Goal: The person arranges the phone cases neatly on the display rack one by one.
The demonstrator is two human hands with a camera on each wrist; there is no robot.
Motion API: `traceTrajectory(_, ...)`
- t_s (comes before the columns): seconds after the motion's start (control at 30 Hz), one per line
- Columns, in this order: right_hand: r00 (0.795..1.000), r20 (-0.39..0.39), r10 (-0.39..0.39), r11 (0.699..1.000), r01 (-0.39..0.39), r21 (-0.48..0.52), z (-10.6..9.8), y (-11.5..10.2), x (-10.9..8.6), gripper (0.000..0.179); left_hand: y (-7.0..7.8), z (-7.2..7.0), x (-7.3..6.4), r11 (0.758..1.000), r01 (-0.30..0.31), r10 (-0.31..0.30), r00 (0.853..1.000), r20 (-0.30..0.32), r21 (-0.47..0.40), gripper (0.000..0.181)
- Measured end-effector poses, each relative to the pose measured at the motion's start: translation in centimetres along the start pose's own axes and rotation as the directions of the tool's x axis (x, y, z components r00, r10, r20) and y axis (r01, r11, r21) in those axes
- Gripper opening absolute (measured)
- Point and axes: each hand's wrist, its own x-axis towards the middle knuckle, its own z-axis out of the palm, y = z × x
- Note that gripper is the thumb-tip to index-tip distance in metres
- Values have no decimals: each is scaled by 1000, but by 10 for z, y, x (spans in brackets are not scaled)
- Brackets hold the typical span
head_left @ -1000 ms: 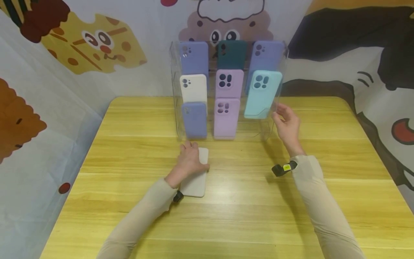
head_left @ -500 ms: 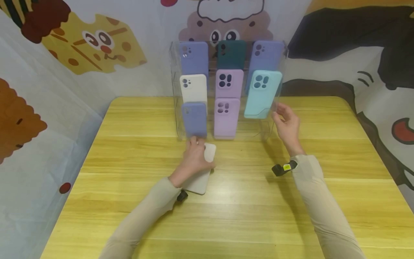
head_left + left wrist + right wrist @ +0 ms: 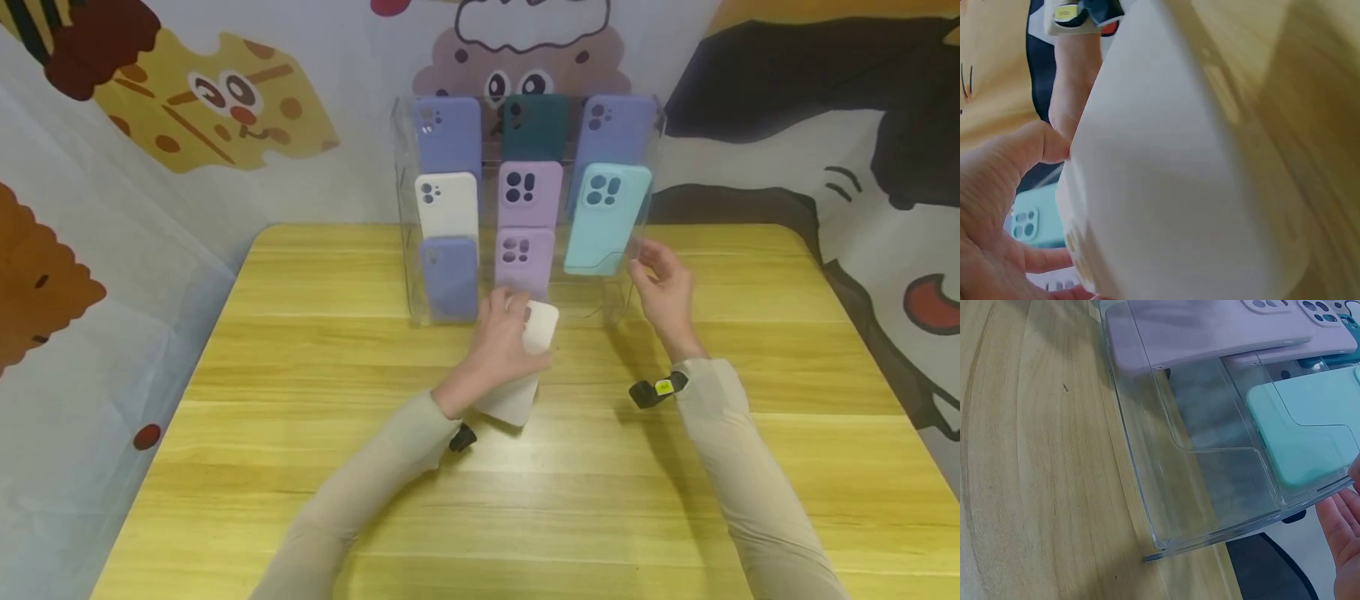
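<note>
My left hand grips a white phone case by its side edges, thumb on one edge and fingers at the camera-hole end. It is tilted above the table, in front of the clear acrylic rack. My right hand pinches the rack's right side edge between thumb and fingers. In the right wrist view the rack's lower right compartment holds no case. Above it stands a turquoise case. A lilac case in the bottom middle compartment is partly hidden behind my left hand.
More cases stand in the rack: blue cases, a white one, a dark green one and a second lilac one. The rack stands on a wooden table before a cartoon-printed cloth.
My left hand has picked the white phone case up off the table and carried it right and forward, toward the rack. My right hand has stayed at the rack's side.
</note>
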Motion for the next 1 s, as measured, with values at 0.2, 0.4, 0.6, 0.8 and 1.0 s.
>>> traceTrajectory(0.2,1000,8,6,1000,-6,-14,-1,0,0,31,23,7,18,999,-25,23,997,-80,-30,89)
traceTrajectory(0.4,1000,10,-22,1000,22,-21,-2,2,0,32,45,9,34,996,-55,42,984,-171,-70,87)
traceTrajectory(0.6,1000,20,-23,999,23,-23,-3,1,0,33,61,10,55,989,-99,60,950,-307,-112,86)
traceTrajectory(0.8,1000,6,-15,1000,15,-1,-3,3,2,32,65,19,78,971,-213,125,843,-524,-110,82)
traceTrajectory(1.0,1000,6,-24,999,24,-21,-3,6,2,32,64,28,98,957,-284,166,705,-690,-60,81)
